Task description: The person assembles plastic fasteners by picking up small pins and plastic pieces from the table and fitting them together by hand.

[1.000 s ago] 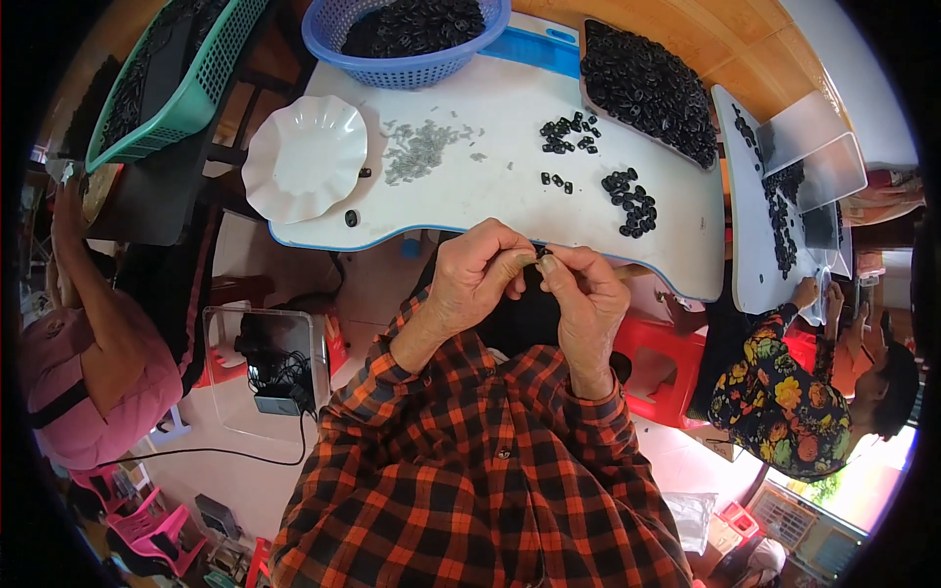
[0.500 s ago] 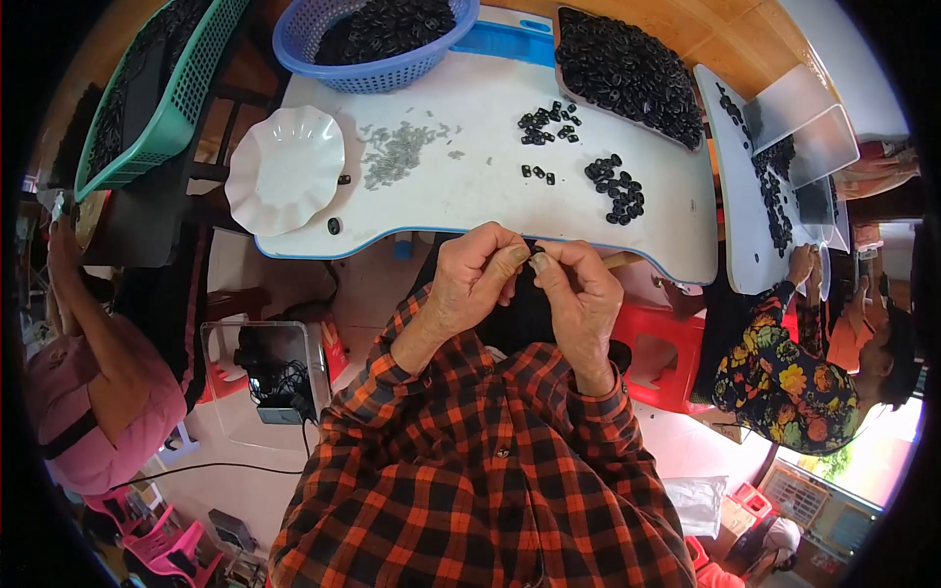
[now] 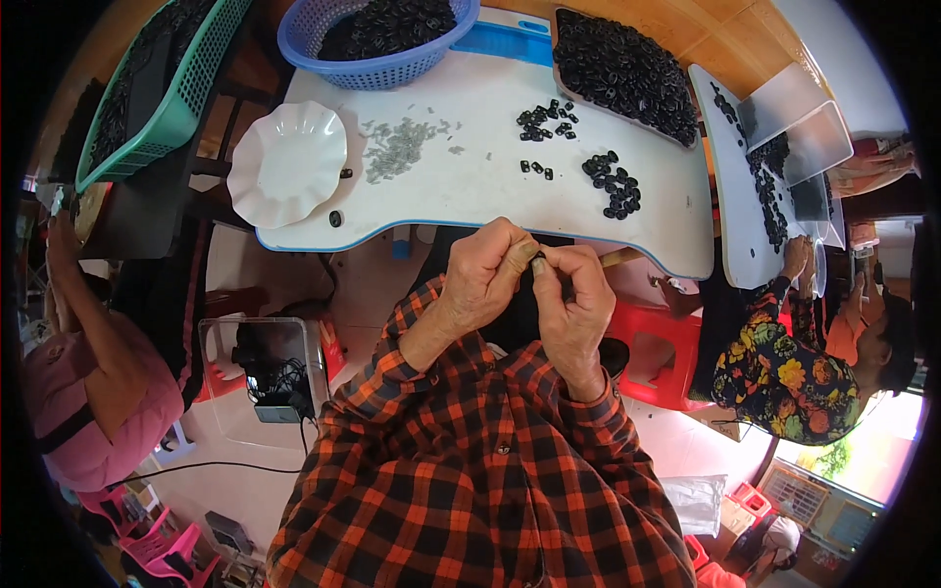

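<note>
My left hand (image 3: 482, 274) and my right hand (image 3: 574, 299) meet in front of the table's near edge, fingers pinched together. Between their fingertips sits a small black plastic piece (image 3: 538, 257), mostly covered by the thumbs. On the white table (image 3: 461, 201) beyond lie small piles of black oval pieces (image 3: 613, 186), another group of black pieces (image 3: 545, 122), and a short row of several more (image 3: 536, 170). A heap of small clear slips (image 3: 397, 149) is spread to their left. Two single black pieces lie beside the white wavy-rimmed plate (image 3: 286, 162).
At the back stand a blue-purple basket (image 3: 377, 71) and a tray (image 3: 627, 73), both full of black pieces. A green basket (image 3: 167, 132) is at the left. People work at both sides, one by a side table (image 3: 735, 186). A red stool (image 3: 657, 358) stands at right.
My hands have drawn slightly closer together around the small black piece, and the left fingers have shifted over it. The piles on the table look the same.
</note>
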